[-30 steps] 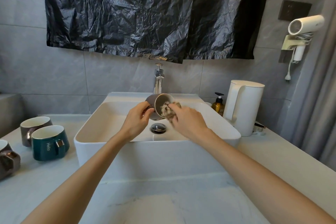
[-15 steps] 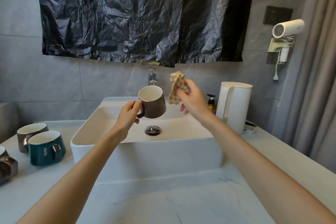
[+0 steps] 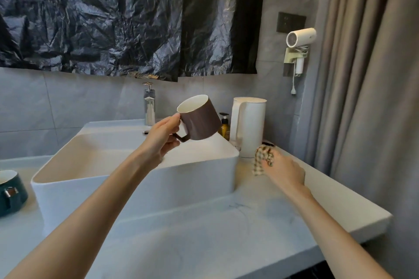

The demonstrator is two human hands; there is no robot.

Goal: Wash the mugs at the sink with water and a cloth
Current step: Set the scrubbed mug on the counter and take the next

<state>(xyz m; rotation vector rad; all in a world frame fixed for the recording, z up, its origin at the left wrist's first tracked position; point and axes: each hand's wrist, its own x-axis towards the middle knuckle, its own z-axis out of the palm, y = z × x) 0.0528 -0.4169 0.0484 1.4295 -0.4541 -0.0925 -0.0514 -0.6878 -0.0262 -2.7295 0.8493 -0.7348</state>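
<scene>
Left hand (image 3: 162, 137) grips the brown mug (image 3: 199, 120) by its handle, thumb at the rim, fingers curled round the handle loop. The mug is held in the air above the right rear part of the sink (image 3: 192, 183), tilted, mouth facing up and left. Probably tilted like that to check the white inside or let water run off; no drip is visible.

Right hand (image 3: 283, 171) is clenched on the checked cloth (image 3: 263, 161), low over the countertop (image 3: 204, 244) just right of the sink. The cloth's end hangs down; cannot tell if it touches the countertop. The cloth is well apart from the mug, so no wiping is happening now. It looks like the cloth is being parked right of the sink to free that hand.

Faucet (image 3: 149, 106) stands behind the sink, no water visibly running. The basin shows nothing inside in the visible part.

Green mug (image 3: 10, 192) sits left of the sink, cut by the frame edge, likely waiting its turn. White kettle (image 3: 249, 127) and a soap bottle (image 3: 224, 128) stand right of the sink at the back.

Likely next: rinse the mug or set it down. Risk: the handle-only hold on a wet mug could slip.
</scene>
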